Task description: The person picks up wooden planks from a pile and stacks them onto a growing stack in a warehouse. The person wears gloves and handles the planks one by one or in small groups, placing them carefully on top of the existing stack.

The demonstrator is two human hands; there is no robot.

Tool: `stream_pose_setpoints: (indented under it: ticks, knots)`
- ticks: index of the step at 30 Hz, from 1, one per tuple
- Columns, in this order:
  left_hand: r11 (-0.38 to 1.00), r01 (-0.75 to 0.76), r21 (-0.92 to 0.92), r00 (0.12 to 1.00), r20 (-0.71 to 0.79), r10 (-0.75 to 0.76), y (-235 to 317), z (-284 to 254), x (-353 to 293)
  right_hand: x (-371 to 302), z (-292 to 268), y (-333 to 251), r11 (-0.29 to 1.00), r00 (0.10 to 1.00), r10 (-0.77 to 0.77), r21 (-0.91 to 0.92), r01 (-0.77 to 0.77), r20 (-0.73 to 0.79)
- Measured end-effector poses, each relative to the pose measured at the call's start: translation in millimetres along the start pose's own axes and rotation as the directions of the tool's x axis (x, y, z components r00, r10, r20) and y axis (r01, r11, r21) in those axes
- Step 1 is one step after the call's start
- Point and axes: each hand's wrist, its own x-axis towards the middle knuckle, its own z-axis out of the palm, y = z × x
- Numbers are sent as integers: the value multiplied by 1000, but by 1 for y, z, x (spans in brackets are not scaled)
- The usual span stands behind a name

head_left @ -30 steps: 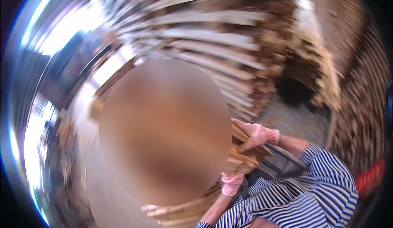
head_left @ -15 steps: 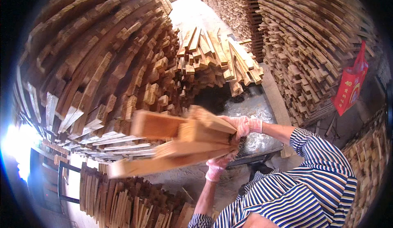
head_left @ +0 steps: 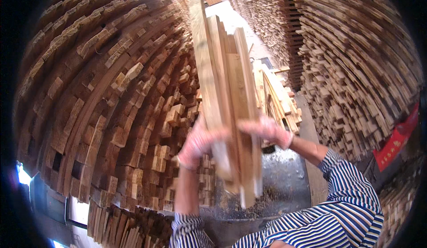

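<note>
A bundle of several long wooden strips [head_left: 238, 81] stands steeply tilted in front of me, its far ends pointing up and away. My left hand [head_left: 201, 142], in a pinkish work glove, clasps the bundle from the left with the thumb across its front. From the right, my gloved right hand [head_left: 269, 131] grips the same strips. Their lower ends hang over a dark metal surface [head_left: 284, 176] strewn with sawdust. Behind the bundle lies a loose pile of wooden strips [head_left: 280, 94], partly hidden by it. Motion blurs both hands somewhat.
A tall stack of wooden strips [head_left: 111, 92] rises close on the left; another stack [head_left: 342, 65] walls the right. A red bag [head_left: 398, 143] hangs at the right. More strips [head_left: 115, 228] stand at lower left. A pale walkway [head_left: 229, 18] runs back between the stacks.
The bundle has swung from pointing left to nearly upright, away from me. My left hand has moved up and left onto the bundle's left side; my right hand now grips its right side.
</note>
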Motion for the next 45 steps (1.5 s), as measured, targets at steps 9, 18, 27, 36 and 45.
stream_pose_setpoints:
  ticks: [9,18,27,36,45]
  knots:
    - [-58,423,904,889,-402,221,-55,-125,192,303,-100,28,793,941,205,-519,-320,-268]
    - [744,33,667,819,-445,363,-27,-54,68,306,-79,64,738,911,171,-564,-370,-375]
    - [429,72,900,539,-397,743,-101,-46,120,295,-87,86,651,920,-16,-702,-288,-391]
    - [-537,582,610,728,-96,679,-107,-73,62,292,-81,50,720,961,275,-660,-216,-14]
    - [733,310,606,842,-533,85,-214,56,-259,103,-18,29,416,944,307,-909,-16,123]
